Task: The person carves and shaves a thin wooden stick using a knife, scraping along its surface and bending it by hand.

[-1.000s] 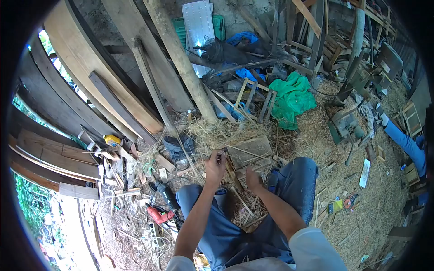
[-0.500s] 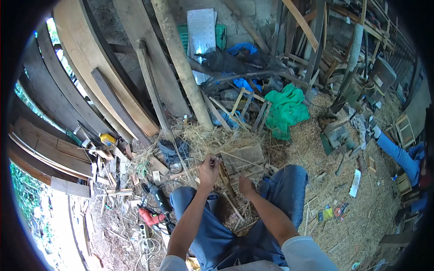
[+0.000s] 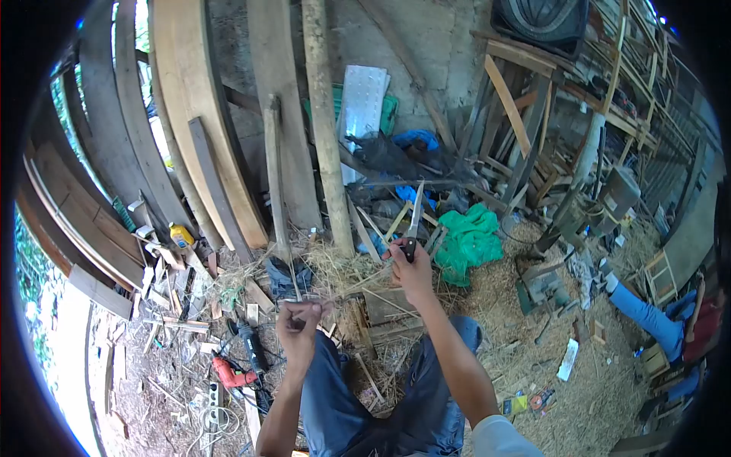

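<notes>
Black-handled knife (image 3: 416,219), blade pointing away, gripped in the right hand (image 3: 415,278). Left hand (image 3: 300,333), well apart: fingers curled; whether it holds anything cannot be told. Between the hands, a piece of wood (image 3: 362,327); right of them, green sheeting (image 3: 468,238); left, a red drill (image 3: 231,372).

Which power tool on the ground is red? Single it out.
The red tool, nearer the socket strip; the dark tool beside it has a blackish body.

Black knife handle (image 3: 410,248), silvery blade (image 3: 416,210); green plastic (image 3: 469,242).
</notes>
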Demonstrator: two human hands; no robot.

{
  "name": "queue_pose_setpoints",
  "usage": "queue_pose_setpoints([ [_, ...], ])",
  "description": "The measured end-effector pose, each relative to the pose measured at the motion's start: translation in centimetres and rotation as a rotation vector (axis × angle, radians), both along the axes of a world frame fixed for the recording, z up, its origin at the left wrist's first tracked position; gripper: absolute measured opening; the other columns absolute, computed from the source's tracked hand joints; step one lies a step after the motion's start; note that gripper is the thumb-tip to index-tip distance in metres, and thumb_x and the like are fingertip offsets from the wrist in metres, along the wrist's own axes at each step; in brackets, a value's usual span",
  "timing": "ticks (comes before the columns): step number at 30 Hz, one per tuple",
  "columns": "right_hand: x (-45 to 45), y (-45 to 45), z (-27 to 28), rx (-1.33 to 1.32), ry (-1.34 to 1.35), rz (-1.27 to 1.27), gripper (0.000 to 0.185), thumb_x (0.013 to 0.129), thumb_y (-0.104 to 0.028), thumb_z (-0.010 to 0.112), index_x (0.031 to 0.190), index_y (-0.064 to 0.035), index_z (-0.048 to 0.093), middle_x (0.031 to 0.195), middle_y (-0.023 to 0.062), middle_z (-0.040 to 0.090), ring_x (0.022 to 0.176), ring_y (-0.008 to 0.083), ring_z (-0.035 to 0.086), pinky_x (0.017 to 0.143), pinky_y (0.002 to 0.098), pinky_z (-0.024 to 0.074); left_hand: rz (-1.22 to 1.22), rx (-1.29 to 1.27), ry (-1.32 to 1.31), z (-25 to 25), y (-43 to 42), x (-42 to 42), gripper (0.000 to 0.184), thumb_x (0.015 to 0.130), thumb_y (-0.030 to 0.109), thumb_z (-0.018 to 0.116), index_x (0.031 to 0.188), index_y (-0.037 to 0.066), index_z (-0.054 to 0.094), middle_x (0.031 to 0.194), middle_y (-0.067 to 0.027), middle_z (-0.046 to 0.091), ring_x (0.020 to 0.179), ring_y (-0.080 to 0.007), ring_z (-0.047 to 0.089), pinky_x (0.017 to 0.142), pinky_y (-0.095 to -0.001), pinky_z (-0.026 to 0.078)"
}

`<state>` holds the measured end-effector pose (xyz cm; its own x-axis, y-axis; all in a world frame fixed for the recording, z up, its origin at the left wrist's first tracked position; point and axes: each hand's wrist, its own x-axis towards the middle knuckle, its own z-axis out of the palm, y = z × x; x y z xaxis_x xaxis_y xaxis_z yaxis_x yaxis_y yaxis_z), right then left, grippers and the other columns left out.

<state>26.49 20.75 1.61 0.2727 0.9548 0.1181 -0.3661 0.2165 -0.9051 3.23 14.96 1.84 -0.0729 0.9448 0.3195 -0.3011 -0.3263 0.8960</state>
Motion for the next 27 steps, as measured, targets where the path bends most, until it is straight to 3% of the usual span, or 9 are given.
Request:
queue_pose_setpoints([
  [3,-0.9,-2.1,5.8,0.008,0.035,0.173,0.019,0.093,-0.019,0.058,0.104,-0.0063,0.05,0.079,0.0078,0.059,0.043,0.0027,0.03,0.039,0.0205,0.026,-0.071,0.024,0.1,0.7,-2.0,-2.2,0.011,0.087,-0.01,0.052,0.095,-0.003,0.05,0.097,-0.0156,0.063,0.087,-0.026,0.067,0.078,-0.0335,0.057],
  [7,-2.3,-2.5,9.4,0.063,-0.081,0.387,0.012,0.094,-0.013,0.054,0.103,-0.0069,0.048,0.073,0.0048,0.055,0.047,0.0034,0.037,0.041,0.0205,0.0289,-0.323,-0.193,0.135,3.8,-4.2,-4.3,0.021,0.088,-0.009,0.048,0.107,-0.001,0.049,0.092,-0.0151,0.063,0.082,-0.0237,0.067,0.07,-0.0305,0.055],
  [10,-4.5,-3.1,11.1,0.034,-0.303,0.484,0.011,0.093,-0.011,0.053,0.101,-0.0049,0.049,0.073,0.0051,0.057,0.051,0.0048,0.044,0.045,0.0215,0.0351,-0.499,-0.161,0.657,7.1,-5.3,-4.5,0.024,0.096,0.009,0.047,0.119,0.002,0.047,0.084,-0.0099,0.064,0.067,-0.0161,0.065,0.059,-0.0262,0.051],
  [13,-7.2,-3.0,9.7,0.169,-0.533,0.59,0.013,0.093,-0.012,0.053,0.102,-0.0032,0.05,0.075,0.0042,0.059,0.057,0.0094,0.052,0.051,0.0249,0.0413,-0.548,-0.308,0.467,9.7,-6.0,-3.2,0.023,0.098,0.017,0.046,0.115,0.002,0.049,0.079,-0.0073,0.064,0.061,-0.0121,0.062,0.056,-0.0233,0.048],
  [15,-8.5,-3.2,9.2,0.261,-0.581,0.573,0.016,0.093,-0.016,0.056,0.101,-0.0019,0.056,0.074,0.0033,0.062,0.062,0.0125,0.056,0.057,0.0291,0.0449,-0.434,-0.305,0.494,9.2,-5.8,-2.6,0.023,0.099,0.02,0.044,0.109,0.001,0.052,0.071,-0.0044,0.06,0.052,-0.0085,0.055,0.049,-0.0222,0.043],
  [17,-8.9,-3.8,9.0,0.272,-0.893,0.348,0.02,0.091,-0.02,0.06,0.098,-0.0016,0.061,0.072,0.0035,0.063,0.064,0.012,0.057,0.06,0.0303,0.0461,-0.24,-0.227,0.528,8.6,-6.1,-2.6,0.02,0.099,0.017,0.044,0.102,0.001,0.054,0.062,-0.001,0.053,0.047,-0.0069,0.048,0.044,-0.0229,0.037],
  [18,-8.6,-3.4,8.7,0.196,-0.953,0.385,0.022,0.089,-0.023,0.063,0.096,-0.0016,0.064,0.073,0.0041,0.065,0.067,0.0112,0.06,0.065,0.0299,0.0472,-0.163,-0.158,0.508,7.8,-5.9,-2.5,0.019,0.099,0.016,0.044,0.098,0.0,0.055,0.059,0.0006,0.048,0.046,-0.006,0.043,0.043,-0.0244,0.033],
  [22,-8.4,-3.0,8.1,0.11,-0.559,0.688,0.017,0.088,-0.014,0.063,0.099,-0.0003,0.063,0.08,0.0061,0.067,0.074,0.0127,0.065,0.07,0.0291,0.0489,-0.106,-0.167,0.545,6.1,-6.7,-3.6,0.02,0.098,0.017,0.045,0.095,0.001,0.056,0.06,0.0014,0.049,0.047,-0.0055,0.044,0.044,-0.0235,0.034],
  [27,-9.3,-2.1,7.8,0.224,-0.654,0.642,0.02,0.089,-0.01,0.062,0.105,-0.0005,0.061,0.085,0.009,0.068,0.077,0.0169,0.067,0.071,0.029,0.0495,0.03,-0.177,0.645,6.6,-6.4,-4.1,0.018,0.094,0.015,0.049,0.098,0.001,0.06,0.059,-0.0082,0.053,0.053,-0.0133,0.052,0.054,-0.0312,0.042],
])
